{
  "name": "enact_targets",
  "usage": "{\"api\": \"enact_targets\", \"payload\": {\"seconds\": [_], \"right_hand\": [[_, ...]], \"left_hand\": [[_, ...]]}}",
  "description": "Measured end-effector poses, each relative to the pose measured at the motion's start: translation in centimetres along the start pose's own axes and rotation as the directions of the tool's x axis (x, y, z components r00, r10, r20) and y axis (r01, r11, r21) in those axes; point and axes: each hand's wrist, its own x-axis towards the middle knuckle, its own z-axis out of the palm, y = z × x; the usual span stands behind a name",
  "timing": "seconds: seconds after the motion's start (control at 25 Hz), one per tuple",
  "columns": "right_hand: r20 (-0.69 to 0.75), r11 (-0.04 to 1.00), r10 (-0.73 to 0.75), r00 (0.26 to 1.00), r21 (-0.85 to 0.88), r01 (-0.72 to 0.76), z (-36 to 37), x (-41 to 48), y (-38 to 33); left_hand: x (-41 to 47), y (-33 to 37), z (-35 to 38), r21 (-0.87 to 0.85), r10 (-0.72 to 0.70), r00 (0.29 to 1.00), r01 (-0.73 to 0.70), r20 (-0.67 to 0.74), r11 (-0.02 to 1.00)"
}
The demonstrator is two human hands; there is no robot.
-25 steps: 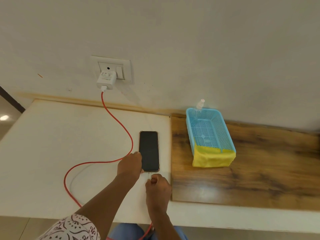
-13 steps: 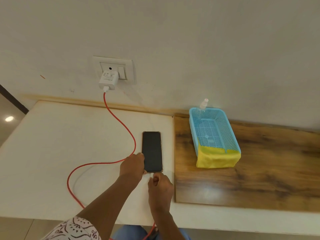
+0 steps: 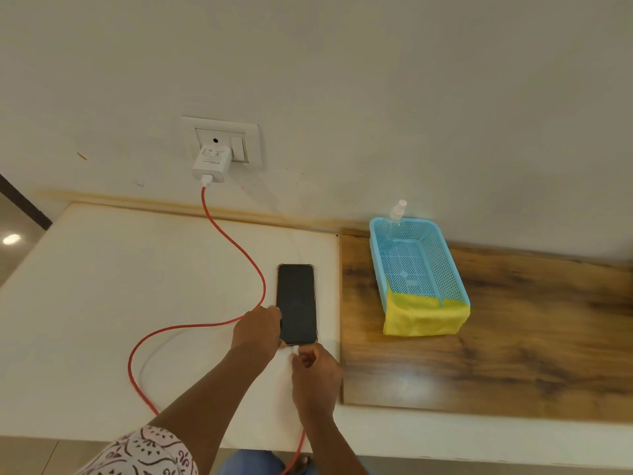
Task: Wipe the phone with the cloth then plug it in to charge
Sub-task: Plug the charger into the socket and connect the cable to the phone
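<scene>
Two hands meet at the near end of the phone (image 3: 296, 303), a dark slab with a blank black screen and a thin case rim, lying flat and face up on the white part of the bench (image 3: 102, 286), close to the seam where the wooden board (image 3: 513, 337) begins. Its long sides run from the near edge toward the wall.

The left hand (image 3: 257, 329) rests against the phone's near left corner, fingers curled onto its side and steadying it. The right hand (image 3: 317, 368) sits just below the phone's near end, its grip pinched together on a small white plug (image 3: 294, 351) held right at the bottom edge; whether the plug is seated in the port cannot be told. A red cable (image 3: 239, 250) drops from the white charger (image 3: 210, 162) in the wall socket (image 3: 222, 138), curves past the phone's left side, loops wide across the white surface and goes off the near edge under the right forearm.

On the wooden board, toward the wall, stands a blue mesh basket (image 3: 452, 269). A yellow cloth (image 3: 424, 318) is draped over its near end, hanging inside and outside the rim. A clear spray bottle (image 3: 397, 214) leans in the far left corner of the basket, its nozzle above the rim.
</scene>
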Motion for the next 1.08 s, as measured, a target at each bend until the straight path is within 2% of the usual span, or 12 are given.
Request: {"api": "enact_targets", "payload": {"seconds": [0.36,0.6,0.68,0.72,0.84,0.88,0.96,1.0,1.08], "right_hand": [[0.047,0.996,0.071,0.996,-0.051,-0.068,-0.2,0.4,-0.4],[0.109,0.993,0.006,0.994,-0.116,0.007,-0.8,0.9,-1.0],[0.112,0.995,-0.001,0.994,-0.100,0.012,-0.9,0.9,-1.1],[0.112,0.996,-0.011,0.994,-0.089,0.021,-0.9,1.0,-0.9],[0.117,0.995,-0.035,0.993,-0.087,0.045,-0.8,0.8,-0.5],[0.120,0.994,-0.035,0.992,-0.094,0.046,-0.7,0.8,-0.4],[0.118,0.992,-0.042,0.992,-0.117,0.056,-0.7,0.8,-0.3],[0.113,0.991,-0.045,0.993,-0.121,0.059,-0.7,0.8,-0.3],[0.110,0.991,-0.048,0.993,-0.121,0.061,-0.6,1.0,-0.2]], "left_hand": [[-0.6,0.6,0.1,-0.081,-0.024,1.000,0.024,0.000,0.996],[-2.9,0.7,0.9,-0.204,0.004,1.000,-0.002,0.009,0.979],[-3.7,0.6,-1.4,-0.276,0.014,0.994,-0.044,-0.112,0.960],[-3.7,0.5,-3.4,-0.297,0.011,0.970,-0.084,-0.241,0.951],[-1.6,-0.6,-9.7,-0.323,-0.029,0.832,-0.183,-0.555,0.929],[-0.2,-1.0,-11.8,-0.402,-0.086,0.827,-0.177,-0.556,0.898],[3.0,-1.5,-15.5,-0.646,-0.210,0.898,-0.102,-0.388,0.756],[4.6,-1.8,-16.8,-0.730,-0.222,0.932,-0.063,-0.288,0.680],[6.7,-2.3,-18.1,-0.750,-0.176,0.960,-0.049,-0.218,0.659]]}}
